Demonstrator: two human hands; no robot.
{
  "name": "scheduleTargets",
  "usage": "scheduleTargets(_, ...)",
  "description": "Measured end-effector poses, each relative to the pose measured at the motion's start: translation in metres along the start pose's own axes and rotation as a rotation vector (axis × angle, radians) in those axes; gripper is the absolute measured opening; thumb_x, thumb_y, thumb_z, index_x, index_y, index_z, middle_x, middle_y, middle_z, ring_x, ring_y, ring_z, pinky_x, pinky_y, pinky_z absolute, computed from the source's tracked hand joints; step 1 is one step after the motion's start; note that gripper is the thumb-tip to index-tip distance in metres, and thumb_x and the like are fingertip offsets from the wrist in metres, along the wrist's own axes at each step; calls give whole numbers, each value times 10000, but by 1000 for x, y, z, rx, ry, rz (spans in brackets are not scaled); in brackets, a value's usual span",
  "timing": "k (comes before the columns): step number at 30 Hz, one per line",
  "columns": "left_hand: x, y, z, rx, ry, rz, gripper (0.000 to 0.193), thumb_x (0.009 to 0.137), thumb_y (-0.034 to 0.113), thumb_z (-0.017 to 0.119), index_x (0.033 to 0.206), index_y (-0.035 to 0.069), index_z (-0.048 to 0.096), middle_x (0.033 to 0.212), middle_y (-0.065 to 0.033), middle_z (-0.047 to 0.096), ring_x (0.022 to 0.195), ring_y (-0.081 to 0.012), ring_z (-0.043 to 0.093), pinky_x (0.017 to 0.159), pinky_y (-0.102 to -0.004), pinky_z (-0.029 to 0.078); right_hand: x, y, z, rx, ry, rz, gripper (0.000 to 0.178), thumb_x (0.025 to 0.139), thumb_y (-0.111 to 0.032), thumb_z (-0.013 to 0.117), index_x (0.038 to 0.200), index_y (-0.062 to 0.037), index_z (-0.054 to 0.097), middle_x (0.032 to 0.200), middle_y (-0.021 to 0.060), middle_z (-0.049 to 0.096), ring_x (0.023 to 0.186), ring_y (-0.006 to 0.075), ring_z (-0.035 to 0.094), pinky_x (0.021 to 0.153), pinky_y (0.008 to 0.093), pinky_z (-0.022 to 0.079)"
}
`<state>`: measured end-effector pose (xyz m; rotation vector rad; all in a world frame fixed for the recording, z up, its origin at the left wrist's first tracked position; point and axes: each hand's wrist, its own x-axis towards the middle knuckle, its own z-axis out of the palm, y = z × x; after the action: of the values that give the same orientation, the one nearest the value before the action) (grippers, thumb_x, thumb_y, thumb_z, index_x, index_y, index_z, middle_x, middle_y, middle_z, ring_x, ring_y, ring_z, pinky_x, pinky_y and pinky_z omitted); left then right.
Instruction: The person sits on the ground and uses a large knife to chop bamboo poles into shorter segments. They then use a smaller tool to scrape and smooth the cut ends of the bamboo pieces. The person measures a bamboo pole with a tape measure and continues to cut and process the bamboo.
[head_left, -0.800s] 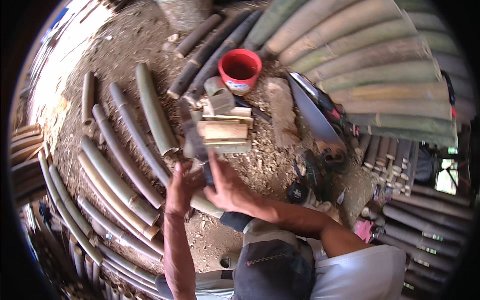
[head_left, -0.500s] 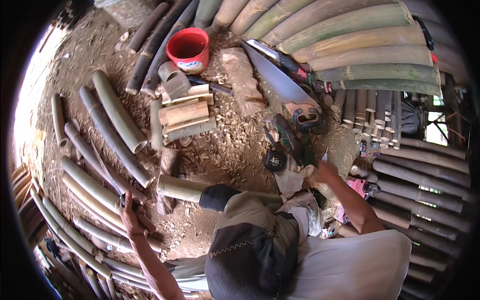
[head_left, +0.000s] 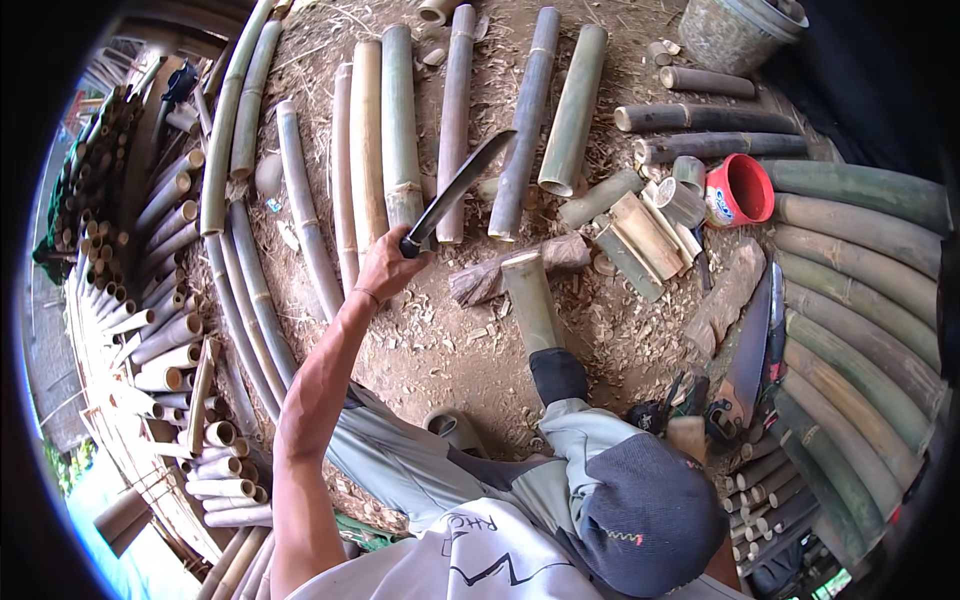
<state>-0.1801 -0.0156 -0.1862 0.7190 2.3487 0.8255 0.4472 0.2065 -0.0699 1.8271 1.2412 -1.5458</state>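
Note:
My left hand (head_left: 392, 265) is closed round the black handle of a machete (head_left: 462, 188). Its long dark blade points up and to the right, over the tips of bamboo poles lying on the ground. Below and to the right, a short bamboo section (head_left: 532, 305) has one end on a rough wood piece (head_left: 520, 268). My foot in a dark covering (head_left: 558, 376) rests against its near end. My right hand is hidden behind my raised knee (head_left: 655, 500); only a bit of that arm shows at the lower edge.
Bamboo poles (head_left: 399, 120) lie across the far ground. Split bamboo pieces (head_left: 640, 235) sit beside a red bucket (head_left: 742, 190). A handsaw (head_left: 748, 360) lies at right, near large green bamboo (head_left: 860, 340). Cut bamboo is stacked at left (head_left: 175, 330). A grey bucket (head_left: 735, 35) stands far right.
The view has swung left, so the scene sits further right. My left hand has lifted the machete from beside the poles, blade now raised. My right hand has gone out of sight.

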Motion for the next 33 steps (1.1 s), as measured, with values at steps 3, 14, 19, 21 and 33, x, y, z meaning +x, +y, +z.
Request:
scheduleTargets(3, -10, 0, 9, 48, -71, 0, 390, 808, 401, 766, 951, 53, 661, 672, -26, 592, 606, -144, 542, 590, -336, 454, 13, -69, -1, -30, -113, -123, 856, 731, -268, 781, 1452, -42, 378, 1303, 112, 560, 1172, 234, 550, 1009, 341, 422)
scheduleTargets(14, -27, -14, 23, 477, -258, -27, 822, 808, 850, 428, 778, 90, 741, 502, -129, 551, 526, -293, 596, 528, -440, 478, 24, -289, 44, 90, -457, -485, 894, 671, -241, 726, 1410, 40, 310, 1076, 172, 589, 805, 246, 680, 644, 363, 601)
scheduleTargets(19, -24, -22, 22, 522, -275, 21, 814, 822, 833, 432, 676, 81, 706, 478, -111, 530, 488, -276, 575, 503, -430, 466, 10, -324, 54, 49, -399, -704, 854, 683, -439, 776, 1281, 67, 437, 1016, 175, 636, 695, 249, 686, 606, 346, 596)
scheduleTargets(21, -24, -20, 21, 523, -276, 13, 808, 824, 830, 432, 678, 85, 708, 479, -116, 531, 494, -288, 581, 511, -436, 470, 3, -335, 59, 56, -413, -793, 864, 671, -489, 794, 1226, 93, 479, 1004, 167, 644, 714, 247, 689, 627, 343, 599)
scheduleTargets(33, -26, -19, 24, 555, -276, 6, 750, 838, 780, 494, 723, 76, 721, 486, -110, 534, 508, -276, 588, 527, -420, 465, -21, -368, 91, -48, -461, -802, 982, 583, -392, 791, 1340, 91, 393, 1081, 193, 614, 853, 259, 684, 730, 361, 584)
